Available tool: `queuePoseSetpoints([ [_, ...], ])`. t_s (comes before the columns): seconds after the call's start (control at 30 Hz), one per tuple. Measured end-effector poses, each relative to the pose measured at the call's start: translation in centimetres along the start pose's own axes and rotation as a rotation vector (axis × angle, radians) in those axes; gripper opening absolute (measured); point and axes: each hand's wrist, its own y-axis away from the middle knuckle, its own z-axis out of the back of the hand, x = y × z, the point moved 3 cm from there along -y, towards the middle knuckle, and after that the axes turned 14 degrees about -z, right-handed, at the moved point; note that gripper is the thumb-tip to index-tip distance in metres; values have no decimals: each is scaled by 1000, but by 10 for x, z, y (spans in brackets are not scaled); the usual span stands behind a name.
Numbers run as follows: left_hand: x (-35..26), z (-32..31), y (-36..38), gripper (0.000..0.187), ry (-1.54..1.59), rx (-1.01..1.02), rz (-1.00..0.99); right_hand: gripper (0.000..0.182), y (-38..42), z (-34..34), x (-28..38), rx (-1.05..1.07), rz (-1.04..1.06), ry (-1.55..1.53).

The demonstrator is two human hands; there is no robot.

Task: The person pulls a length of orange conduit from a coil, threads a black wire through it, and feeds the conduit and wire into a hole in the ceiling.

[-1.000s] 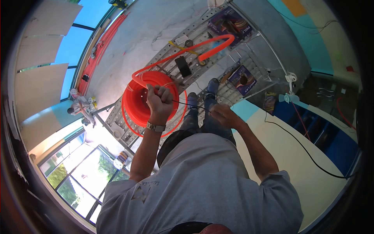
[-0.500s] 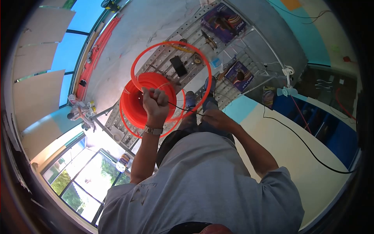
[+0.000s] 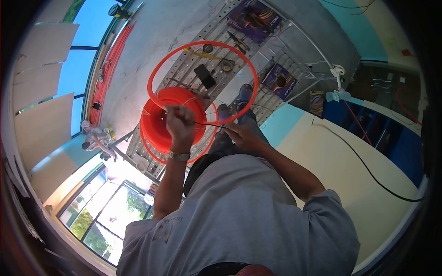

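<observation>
Below the head camera, a perforated metal workbench (image 3: 184, 76) is running diagonally from lower left to upper right, carrying small tools, a dark phone-like slab (image 3: 204, 76) and two purple printed boxes (image 3: 282, 82). Against it, an orange coil of tubing (image 3: 172, 122) is hanging in front of the person, its flat face turned toward the camera. One loose orange loop (image 3: 202, 46) is standing out above the coil, arching over the bench and coming down near the person's shoes (image 3: 244, 94).

The left hand (image 3: 180, 123) is sitting directly on the coil's face, fingers curled into a fist around the windings near the upper rim, a watch (image 3: 178, 156) showing at the wrist. The right hand (image 3: 243, 135) is lying just beside the coil's right edge, slightly lower, fingers drawn together and pinching a thin black cord (image 3: 209, 124). That cord is running nearly level between the two hands, from the left fist across to the right fingertips.

Key relation: the coil is lying left of and above the right hand, and under the left hand, so the left hand is the nearer one. Whether the cord is passing through the coil's centre cannot be told.

A black cable (image 3: 368, 170) is trailing across the pale floor at right.
</observation>
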Motion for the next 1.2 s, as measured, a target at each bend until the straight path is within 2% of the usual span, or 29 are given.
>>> queuePoseSetpoints([
  [0.13, 45, -15, 29, 40, -53, 8, 137, 20, -14, 3, 60, -14, -103, 103],
  [0.2, 36, -13, 23, 41, 20, 31, 136, 20, -9, 2, 39, 31, 100, -2],
  [0.3, 10, -15, -2, 42, 116, 46, 107, 20, 8, 7, -25, 8, 255, 15],
  [0.33, 3, -21, -7, 42, 112, 24, 89, 20, 11, 8, -27, -1, 289, 46],
  [0.43, 9, -23, -7, 41, 86, 1, 53, 25, 13, 2, -27, -75, 157, 121],
  [0.53, 51, -33, 17, 41, -50, 53, 111, 25, -4, 1, 30, -239, -8, 51],
  [0.63, 55, -28, 28, 40, -85, 52, 138, 26, -11, 9, 33, -8, -71, 11],
  [0.7, 36, -27, 12, 39, 31, 62, 171, 27, 0, 14, -2, -142, 92, 98],
  [0.73, 25, -28, 3, 37, 50, 124, 117, 27, 7, 17, -19, -201, 177, 146],
  [0.83, 14, -28, -12, 38, 61, 64, 94, 19, 22, 19, -37, -213, 96, -30],
  [0.93, 41, -37, 7, 38, -19, -19, 69, 27, 5, 5, -13, -277, -72, 114],
  [1.03, 65, -37, 35, 38, -97, 50, 87, 22, -12, 8, 31, -224, -101, 112],
  [1.07, 58, -37, 33, 39, -62, 97, 154, 20, -12, 10, 31, -253, 92, 137],
  [1.13, 39, -36, 16, 39, -1, 129, 148, 18, -3, 20, 16, -306, 477, 205],
  [1.17, 31, -36, 9, 39, 33, 140, 141, 16, 2, 24, -4, -286, 383, 170],
  [1.2, 24, -39, 6, 39, 63, 68, 127, 15, 8, 25, -27, -265, 290, 133],
])
